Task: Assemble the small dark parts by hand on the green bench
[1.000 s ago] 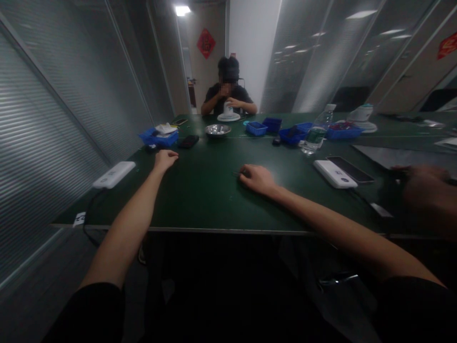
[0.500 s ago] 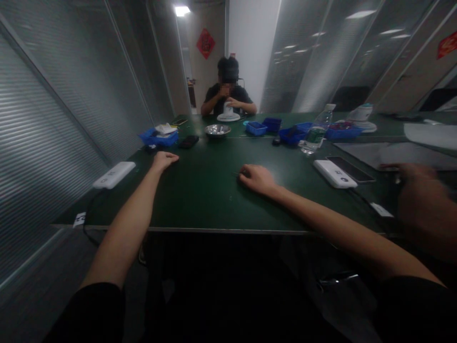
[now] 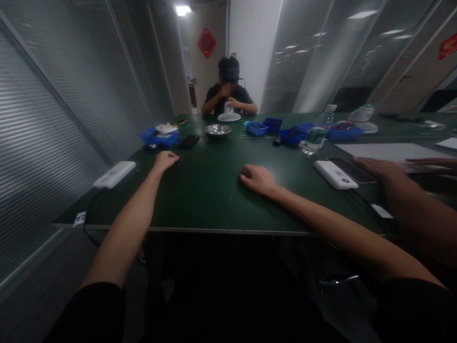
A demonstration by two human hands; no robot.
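On the left of the green table (image 3: 200, 200) rests my left hand (image 3: 166, 162), its thumb and fingers closed in a pinch. Whatever may lie between those fingertips is too small to make out. My right hand (image 3: 260, 179) lies on the tabletop right of centre, fingers curled around a thin pointed object (image 3: 235, 173). Only a slim tip of it sticks out to the left, so its kind cannot be told. Beyond my left hand are a black phone-like object (image 3: 189, 141) and a blue tray (image 3: 160, 136) with white material in it.
White power banks stand on the left (image 3: 114, 175) and right (image 3: 335, 175), with cables. A metal bowl (image 3: 217, 131), blue bins (image 3: 257, 128) and a water bottle (image 3: 319, 131) sit farther back. A neighbour's hands (image 3: 382, 169) reach over a white sheet (image 3: 385, 150). Another person sits opposite.
Both my hands have stayed in place. On the right, the neighbour's hand has moved to the left and forward, a second hand shows, and the white sheet now lies flat there.
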